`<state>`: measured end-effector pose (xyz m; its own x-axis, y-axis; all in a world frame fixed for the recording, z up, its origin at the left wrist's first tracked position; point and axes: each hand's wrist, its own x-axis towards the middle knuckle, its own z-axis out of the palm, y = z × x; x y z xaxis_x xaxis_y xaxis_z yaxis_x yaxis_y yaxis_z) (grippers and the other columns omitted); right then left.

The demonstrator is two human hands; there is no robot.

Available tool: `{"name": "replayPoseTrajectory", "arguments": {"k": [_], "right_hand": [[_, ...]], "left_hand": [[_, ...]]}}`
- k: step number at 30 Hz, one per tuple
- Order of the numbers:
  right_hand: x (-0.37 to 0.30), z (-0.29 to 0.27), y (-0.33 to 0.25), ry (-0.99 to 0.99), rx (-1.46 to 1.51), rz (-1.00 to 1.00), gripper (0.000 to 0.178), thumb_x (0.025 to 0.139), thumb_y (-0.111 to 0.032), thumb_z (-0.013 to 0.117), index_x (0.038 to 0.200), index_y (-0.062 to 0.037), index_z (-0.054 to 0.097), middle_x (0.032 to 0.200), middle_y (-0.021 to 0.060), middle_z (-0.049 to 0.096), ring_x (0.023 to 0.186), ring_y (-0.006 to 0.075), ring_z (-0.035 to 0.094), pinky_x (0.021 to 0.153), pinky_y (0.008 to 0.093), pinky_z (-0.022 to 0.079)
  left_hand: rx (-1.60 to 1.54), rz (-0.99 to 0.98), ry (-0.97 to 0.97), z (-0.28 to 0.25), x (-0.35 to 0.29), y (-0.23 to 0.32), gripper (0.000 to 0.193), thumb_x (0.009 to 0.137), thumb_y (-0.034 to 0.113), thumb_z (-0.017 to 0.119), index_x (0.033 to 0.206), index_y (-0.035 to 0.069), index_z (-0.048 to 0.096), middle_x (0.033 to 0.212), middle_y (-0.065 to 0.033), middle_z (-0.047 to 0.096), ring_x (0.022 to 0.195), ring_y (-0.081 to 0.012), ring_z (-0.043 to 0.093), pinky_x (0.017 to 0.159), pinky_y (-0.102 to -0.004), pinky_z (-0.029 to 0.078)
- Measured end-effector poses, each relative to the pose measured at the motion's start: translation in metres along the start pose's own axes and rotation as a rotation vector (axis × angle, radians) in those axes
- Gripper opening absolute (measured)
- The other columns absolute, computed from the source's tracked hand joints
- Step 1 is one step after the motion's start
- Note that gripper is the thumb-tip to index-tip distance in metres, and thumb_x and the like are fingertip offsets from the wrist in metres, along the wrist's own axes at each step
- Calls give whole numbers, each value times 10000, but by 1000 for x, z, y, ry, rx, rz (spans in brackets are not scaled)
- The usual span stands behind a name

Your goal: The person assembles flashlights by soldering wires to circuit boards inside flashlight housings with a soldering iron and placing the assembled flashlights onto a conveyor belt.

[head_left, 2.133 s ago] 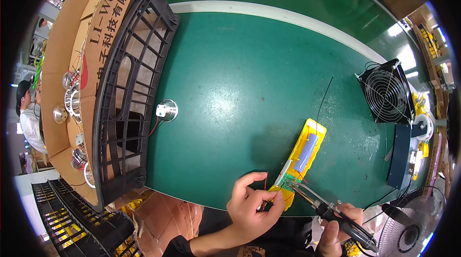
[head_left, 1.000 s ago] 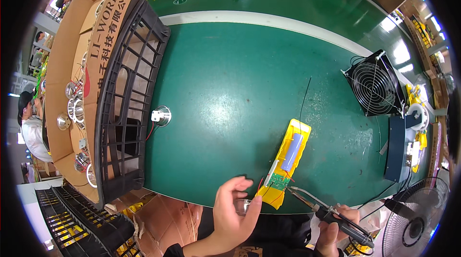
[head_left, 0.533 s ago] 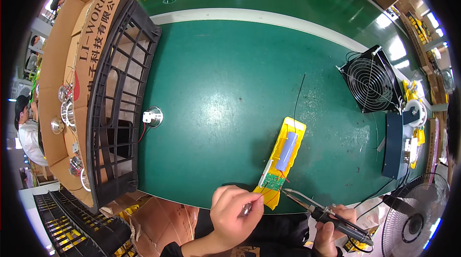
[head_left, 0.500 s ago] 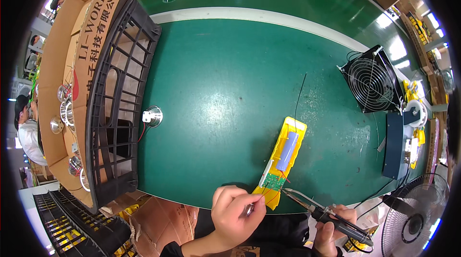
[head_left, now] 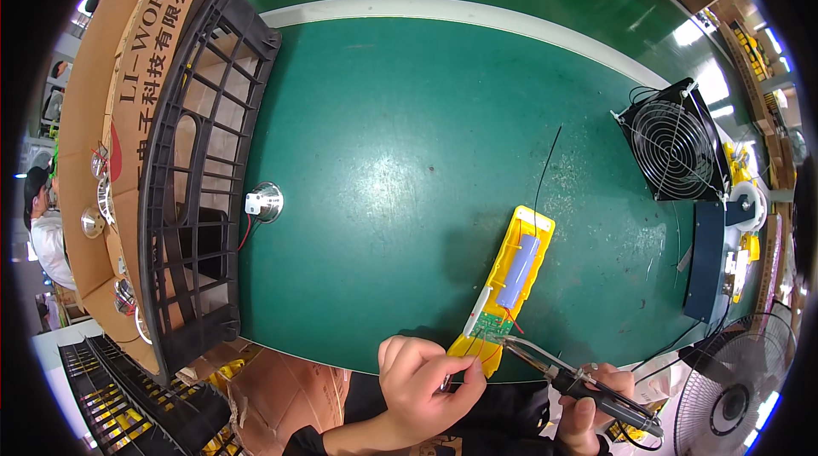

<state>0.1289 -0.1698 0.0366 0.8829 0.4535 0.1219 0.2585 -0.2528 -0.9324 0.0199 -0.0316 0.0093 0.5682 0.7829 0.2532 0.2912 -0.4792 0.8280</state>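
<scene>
A yellow plastic half-shell (head_left: 538,230) lies on the green bench near me, holding a lavender cylindrical battery cell (head_left: 517,273) and a small green circuit board (head_left: 488,327). My left hand (head_left: 430,379) is closed at the shell's near end, thumb and forefinger pinching a thin wire by the board. A small shiny metal thing shows partly inside that hand; its kind is hidden. My right hand (head_left: 596,409) grips a soldering iron (head_left: 609,401) with a thin metal guide tube along it. The iron's tip is at the board. A black wire (head_left: 550,162) sticks out from the shell's far end.
At left stands a black plastic crate (head_left: 192,200) against a cardboard box (head_left: 85,141) with lamp reflectors. One reflector (head_left: 269,202) lies on the bench beside the crate. At right are a square black fan (head_left: 673,149), a blue box-shaped device (head_left: 705,260) and a round fan (head_left: 728,396).
The view has shifted slightly. The iron's tip has moved onto the board, and my left hand has come slightly right, still closed at the shell's near end.
</scene>
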Motion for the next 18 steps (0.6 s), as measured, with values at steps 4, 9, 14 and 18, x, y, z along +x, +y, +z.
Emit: {"name": "replayPoseTrajectory", "arguments": {"k": [4,9,14,18], "right_hand": [[-1,-2,5,-2,32,20,503,748,-515,566,792,-56,362,457,-20,379,376,61,370,433,174,313],[0,-19,9,-206,165,-34,344,760,-269,641,875,-59,393,587,55,536,499,143,517,520,275,425],[-1,0,7,-28,40,-17,483,757,-486,570,779,-53,357,456,-18,385,375,71,387,426,194,331],[0,1,8,-32,44,-31,468,761,-476,572,771,-60,358,441,-17,383,376,72,388,423,199,336]], "left_hand": [[4,17,5,-1,-2,-3,177,523,53,695,656,117,597,617,18,439,554,-152,428,567,-286,290],[3,21,-4,1,-1,0,177,529,55,697,664,119,603,621,22,443,558,-150,431,572,-284,296],[15,16,0,1,-3,-2,177,529,54,699,664,119,603,625,20,441,556,-151,428,573,-284,297],[9,7,15,2,-3,-2,180,528,50,700,662,118,602,628,17,440,553,-152,425,569,-285,296]]}}
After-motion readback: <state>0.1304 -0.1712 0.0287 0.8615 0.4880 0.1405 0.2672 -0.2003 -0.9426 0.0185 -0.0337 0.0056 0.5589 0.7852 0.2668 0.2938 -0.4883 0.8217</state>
